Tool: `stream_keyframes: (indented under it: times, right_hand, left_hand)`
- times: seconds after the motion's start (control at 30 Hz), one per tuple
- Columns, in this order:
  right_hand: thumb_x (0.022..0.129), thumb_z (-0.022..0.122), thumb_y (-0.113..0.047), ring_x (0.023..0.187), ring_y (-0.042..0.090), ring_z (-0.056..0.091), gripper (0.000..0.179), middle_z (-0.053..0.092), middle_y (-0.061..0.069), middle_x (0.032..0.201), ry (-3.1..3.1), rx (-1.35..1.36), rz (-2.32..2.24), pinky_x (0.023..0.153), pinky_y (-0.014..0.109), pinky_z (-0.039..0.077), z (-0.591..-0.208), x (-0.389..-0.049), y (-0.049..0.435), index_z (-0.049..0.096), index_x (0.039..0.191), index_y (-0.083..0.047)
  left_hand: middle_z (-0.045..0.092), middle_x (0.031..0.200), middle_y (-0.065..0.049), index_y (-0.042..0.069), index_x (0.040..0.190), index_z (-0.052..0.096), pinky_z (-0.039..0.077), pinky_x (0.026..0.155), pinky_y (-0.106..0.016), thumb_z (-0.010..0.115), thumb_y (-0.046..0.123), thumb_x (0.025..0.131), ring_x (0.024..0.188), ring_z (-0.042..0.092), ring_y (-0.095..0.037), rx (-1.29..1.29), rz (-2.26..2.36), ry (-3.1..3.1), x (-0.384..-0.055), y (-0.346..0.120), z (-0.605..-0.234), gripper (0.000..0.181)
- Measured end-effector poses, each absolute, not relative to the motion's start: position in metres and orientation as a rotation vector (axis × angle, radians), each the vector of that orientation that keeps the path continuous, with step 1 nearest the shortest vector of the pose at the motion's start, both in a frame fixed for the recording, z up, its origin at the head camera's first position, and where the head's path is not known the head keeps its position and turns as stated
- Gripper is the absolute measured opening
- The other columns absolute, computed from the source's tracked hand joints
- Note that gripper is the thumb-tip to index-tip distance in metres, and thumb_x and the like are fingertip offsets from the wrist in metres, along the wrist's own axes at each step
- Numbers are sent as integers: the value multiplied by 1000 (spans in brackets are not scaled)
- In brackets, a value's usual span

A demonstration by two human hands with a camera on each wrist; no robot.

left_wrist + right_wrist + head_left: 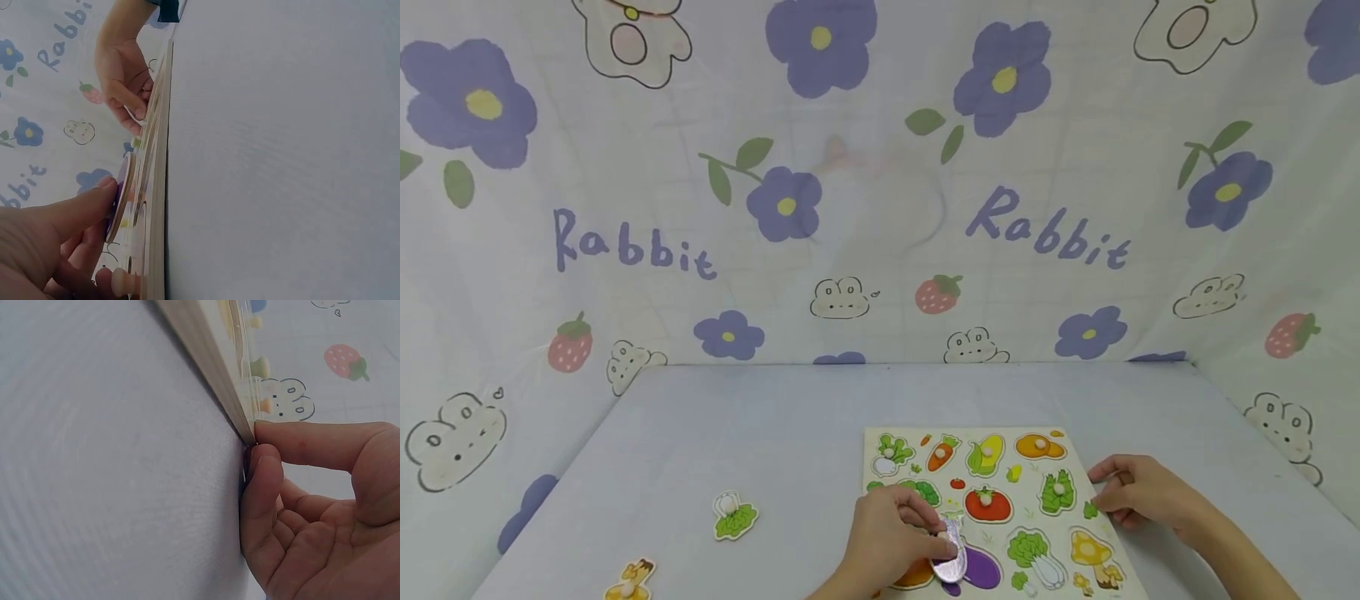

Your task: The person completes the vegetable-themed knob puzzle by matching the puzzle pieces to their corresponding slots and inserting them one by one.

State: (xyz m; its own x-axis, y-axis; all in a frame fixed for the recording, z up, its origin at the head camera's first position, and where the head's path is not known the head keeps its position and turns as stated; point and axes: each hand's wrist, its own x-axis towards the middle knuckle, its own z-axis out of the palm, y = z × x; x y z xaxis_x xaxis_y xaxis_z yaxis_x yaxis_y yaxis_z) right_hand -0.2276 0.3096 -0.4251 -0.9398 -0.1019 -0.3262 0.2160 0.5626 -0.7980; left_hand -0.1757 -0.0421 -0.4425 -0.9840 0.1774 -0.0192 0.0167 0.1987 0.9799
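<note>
My left hand (891, 537) grips an eggplant puzzle piece (953, 560) between thumb and fingers. Light glares off its face, and in the left wrist view the piece stands tilted close over the board. Beneath it lies the purple eggplant picture (983, 568) on the wooden vegetable puzzle board (1022, 437), partly covered by the piece. At the board's right edge, my right hand (1142, 496) pinches the rim, thumb and finger meeting there in the right wrist view. Knobbed pieces, among them a tomato (988, 505) and a carrot (943, 452), sit in the board.
Left of the board, a bok choy piece (734, 515) lies on the pale table (790, 417). A mushroom piece (629, 581) is nearer the front left. Behind the table hangs a patterned curtain (880, 242) with flowers and rabbits.
</note>
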Motion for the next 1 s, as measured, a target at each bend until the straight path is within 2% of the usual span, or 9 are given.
stream_keyframes:
  times: [0.33, 0.67, 0.77, 1.0]
  right_hand:
    - [82, 74, -6, 67, 20, 54, 38, 57, 6, 76, 2481, 64, -1316, 58, 32, 50, -427, -229, 310, 55, 113, 7]
    - [80, 75, -7, 68, 20, 54, 40, 58, 7, 76, 2464, 76, -1334, 58, 33, 49, -428, -229, 311, 55, 113, 7]
    - [80, 76, -7, 68, 20, 54, 40, 58, 7, 76, 2460, 86, -1335, 59, 33, 49, -428, -230, 311, 55, 113, 6]
    - [80, 76, -7, 67, 20, 54, 40, 57, 8, 76, 2468, 98, -1327, 58, 33, 49, -427, -229, 310, 56, 112, 6]
  left_hand:
    - [62, 60, 9, 12, 67, 65, 49, 56, -25, 96, 12, 58, 57, 61, -8, 320, 1753, 2517, -171, -30, -441, 33]
    - [57, 59, 11, 19, 66, 62, 44, 54, -25, 96, 23, 60, 56, 54, -7, 304, 1581, 2656, -168, -23, -441, 35]
    - [59, 58, 11, 18, 67, 63, 46, 56, -25, 95, 20, 62, 57, 56, -6, 367, 1590, 2600, -169, -25, -440, 33]
    - [66, 64, 6, 11, 72, 67, 53, 61, -23, 90, 0, 66, 61, 66, -9, 502, 1719, 2319, -170, -32, -439, 25]
